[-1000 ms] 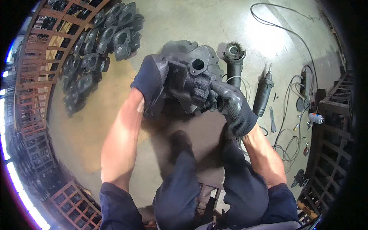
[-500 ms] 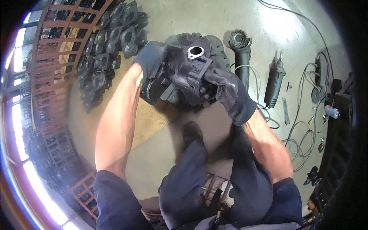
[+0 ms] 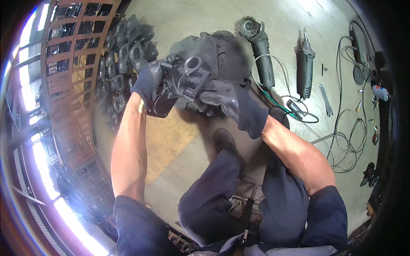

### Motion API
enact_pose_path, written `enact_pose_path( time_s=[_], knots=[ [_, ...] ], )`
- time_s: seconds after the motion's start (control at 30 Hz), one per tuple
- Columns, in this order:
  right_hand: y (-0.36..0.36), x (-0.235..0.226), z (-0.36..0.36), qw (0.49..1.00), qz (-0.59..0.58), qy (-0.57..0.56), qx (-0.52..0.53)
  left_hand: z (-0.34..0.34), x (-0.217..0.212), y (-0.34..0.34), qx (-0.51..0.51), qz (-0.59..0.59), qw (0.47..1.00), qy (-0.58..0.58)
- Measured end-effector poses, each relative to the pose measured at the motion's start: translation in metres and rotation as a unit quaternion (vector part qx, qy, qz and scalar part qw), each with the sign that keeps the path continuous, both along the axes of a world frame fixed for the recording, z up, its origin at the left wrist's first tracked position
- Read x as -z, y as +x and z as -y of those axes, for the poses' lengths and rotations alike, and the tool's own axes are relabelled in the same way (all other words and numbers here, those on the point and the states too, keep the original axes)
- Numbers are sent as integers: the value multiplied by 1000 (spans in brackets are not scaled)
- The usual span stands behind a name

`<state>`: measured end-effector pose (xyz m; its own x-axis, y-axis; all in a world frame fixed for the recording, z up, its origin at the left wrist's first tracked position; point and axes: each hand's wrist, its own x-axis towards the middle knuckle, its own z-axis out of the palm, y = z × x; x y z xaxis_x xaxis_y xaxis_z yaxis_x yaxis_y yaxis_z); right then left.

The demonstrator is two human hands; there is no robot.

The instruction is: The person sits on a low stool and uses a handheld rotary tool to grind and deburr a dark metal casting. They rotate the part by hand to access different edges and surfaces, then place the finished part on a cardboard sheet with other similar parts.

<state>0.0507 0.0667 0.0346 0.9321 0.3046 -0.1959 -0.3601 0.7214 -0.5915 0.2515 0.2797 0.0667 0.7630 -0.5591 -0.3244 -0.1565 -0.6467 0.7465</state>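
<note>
Racks (image 3: pixel 70 85) of rust-coloured steel on far left, curved by the lens, holding more dark parts behind the bars. Next to them a pile of dark metal castings (image 3: pixel 124 55) on the concrete floor (image 3: pixel 179 21), each w/ round openings, stacked close together. A yellowish patch on the floor sits below the pile.

Left hand (image 3: pixel 147 83) in dark glove, forearm bare, grips the left side of a large dark metal casting (image 3: pixel 192 77); fingers wrapped round its edge, pressed together, tips hidden behind the part. Casting is held up off the floor, in front of the person, between both hands, above the knees; round port on top faces the camera. Another grey casting seems to sit right behind it, partly blurred, can't tell if touching.

Right hand (image 3: pixel 226 100) also in dark glove, lies over the casting's lower right side, fingers curled onto it and close together; exact fingertip contact can't be seen.

Below: legs in dark blue trousers, one dark shoe (image 3: pixel 224 141) on floor.

Right of the casting: angle grinder w/ wire cup brush (image 3: pixel 256 47) lying on floor, then a die grinder (image 3: pixel 305 68) lying parallel, well apart from the hands. Thin cables (image 3: pixel 346 145) loop across the floor further right, w/ a small wrench (image 3: pixel 325 98) and misc small bits near the far right rim.
</note>
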Motion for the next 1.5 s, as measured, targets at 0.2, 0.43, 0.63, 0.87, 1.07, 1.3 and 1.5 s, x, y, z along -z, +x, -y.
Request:
enact_pose_path(
  time_s=[0.2,0.43,0.63,0.87,1.07,1.3,1.5],
  knots=[
    [-6,-4,6,1000,-5,14,-9,37,-28,-26,-198,-142,970,3],
    [-11,11,10,1000,-6,21,-17,35,-17,-17,-93,0,989,116],
    [-8,3,17,998,-50,2,-40,43,-7,6,34,101,969,221],
    [-2,6,14,997,-39,17,-61,44,5,15,6,131,970,203],
    [-27,21,-1,992,5,114,-55,87,-21,8,210,246,896,305],
    [-18,13,-29,987,-22,128,-92,118,-19,22,192,132,912,337],
    [-3,15,-16,978,66,-68,-186,128,-17,19,230,99,906,340]
  ],
)
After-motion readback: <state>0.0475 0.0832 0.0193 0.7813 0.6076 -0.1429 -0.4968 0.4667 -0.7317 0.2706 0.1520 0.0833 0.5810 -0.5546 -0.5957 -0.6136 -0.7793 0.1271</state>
